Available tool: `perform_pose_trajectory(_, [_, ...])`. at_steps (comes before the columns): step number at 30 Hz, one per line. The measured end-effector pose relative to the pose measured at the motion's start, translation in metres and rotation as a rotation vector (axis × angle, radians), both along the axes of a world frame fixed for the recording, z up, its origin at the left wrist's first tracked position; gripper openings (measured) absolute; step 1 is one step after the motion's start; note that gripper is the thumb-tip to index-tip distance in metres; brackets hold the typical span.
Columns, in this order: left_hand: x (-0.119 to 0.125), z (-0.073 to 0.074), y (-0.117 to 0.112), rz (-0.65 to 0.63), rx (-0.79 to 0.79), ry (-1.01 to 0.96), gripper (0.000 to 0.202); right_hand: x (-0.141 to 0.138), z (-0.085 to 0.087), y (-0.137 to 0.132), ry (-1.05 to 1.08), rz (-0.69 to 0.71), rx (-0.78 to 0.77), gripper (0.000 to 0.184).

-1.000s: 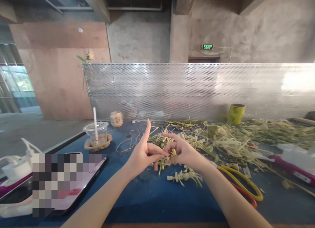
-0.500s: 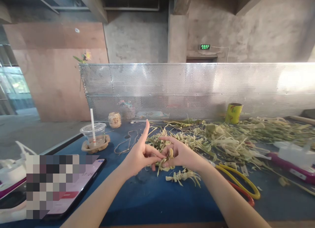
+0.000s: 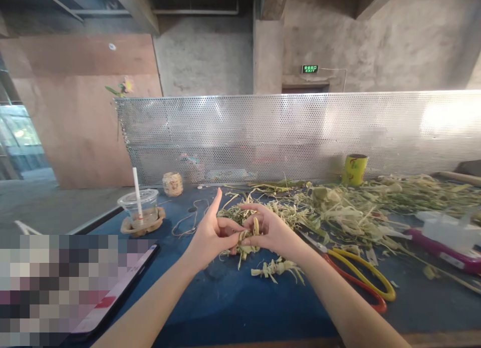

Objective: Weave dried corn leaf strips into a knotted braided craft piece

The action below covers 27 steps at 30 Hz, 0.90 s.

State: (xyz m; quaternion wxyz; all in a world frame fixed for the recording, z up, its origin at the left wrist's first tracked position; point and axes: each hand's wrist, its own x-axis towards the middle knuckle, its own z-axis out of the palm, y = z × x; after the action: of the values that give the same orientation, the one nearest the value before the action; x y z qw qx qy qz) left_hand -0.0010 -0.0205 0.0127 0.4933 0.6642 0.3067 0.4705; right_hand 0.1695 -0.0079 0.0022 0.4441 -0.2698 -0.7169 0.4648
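Both my hands meet over the middle of the blue tabletop, pinching one small bundle of pale green dried plant strips (image 3: 246, 242). My left hand (image 3: 212, 236) grips it from the left with thumb and fingers, while its index finger points up. From the right, my right hand (image 3: 268, 228) closes on the same strips, and a short loop stands up by its fingers. The fingertips partly hide the bundle. Just below lies a separate knotted piece of dried strips (image 3: 277, 269). Behind the hands spreads a heap of curled strips (image 3: 293, 213).
Scissors (image 3: 356, 273) with red and yellow handles lie by my right forearm. At left are a phone (image 3: 124, 288) and a plastic cup (image 3: 138, 205) with a straw. Thin string (image 3: 188, 223), a twine roll (image 3: 173, 184), a yellow roll (image 3: 354, 169) and a purple-white power strip (image 3: 447, 248) lie around.
My fingers have shifted slightly on the strips, with the left thumb now pressed nearer the right fingertips. The camera view has moved a little, showing more of the scissors.
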Motion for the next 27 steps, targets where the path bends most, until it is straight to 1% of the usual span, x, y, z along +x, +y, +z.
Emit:
perform_pose_trajectory(3, [0.0, 0.001, 0.002, 0.092, -0.008, -0.017, 0.102, -0.002, 0.0, 0.0, -0.007, -0.055, 0.054, 0.056])
perform_pose_trajectory(5, [0.001, 0.002, 0.001, 0.162, 0.013, -0.006, 0.104, -0.004, 0.0, -0.001, -0.051, -0.128, 0.134, 0.05])
perform_pose_trajectory(9, [0.005, 0.002, -0.001, 0.3, 0.095, 0.052, 0.107, -0.008, -0.002, -0.001, -0.229, -0.323, 0.326, 0.021])
perform_pose_trajectory(11, [0.006, 0.0, -0.001, 0.368, 0.14, 0.088, 0.107, -0.01, -0.003, 0.0, -0.276, -0.389, 0.391, 0.014])
perform_pose_trajectory(13, [0.006, -0.001, 0.001, 0.378, 0.138, 0.089, 0.107, -0.01, -0.003, 0.001, -0.257, -0.433, 0.427, 0.013])
perform_pose_trajectory(15, [0.006, -0.002, 0.003, 0.335, 0.065, 0.058, 0.107, -0.01, -0.003, 0.001, -0.219, -0.445, 0.43, 0.015])
perform_pose_trajectory(17, [0.006, -0.003, 0.005, 0.31, -0.005, 0.019, 0.106, -0.01, -0.003, 0.002, -0.2, -0.439, 0.394, 0.014])
perform_pose_trajectory(20, [0.006, -0.003, 0.007, 0.35, 0.016, -0.032, 0.101, -0.009, -0.002, 0.004, -0.155, -0.398, 0.241, 0.01])
perform_pose_trajectory(22, [0.006, -0.004, 0.008, 0.383, 0.052, -0.056, 0.096, -0.007, -0.001, 0.005, -0.079, -0.307, 0.108, 0.012])
perform_pose_trajectory(24, [0.005, -0.006, 0.01, 0.403, 0.068, -0.061, 0.092, -0.006, -0.001, 0.005, -0.006, -0.172, 0.01, 0.018])
perform_pose_trajectory(26, [0.005, -0.007, 0.011, 0.411, 0.068, -0.055, 0.089, -0.005, -0.002, 0.005, 0.021, -0.037, -0.031, 0.023])
perform_pose_trajectory(27, [0.004, -0.007, 0.011, 0.41, 0.067, -0.051, 0.088, -0.005, -0.002, 0.005, 0.02, 0.004, -0.028, 0.026])
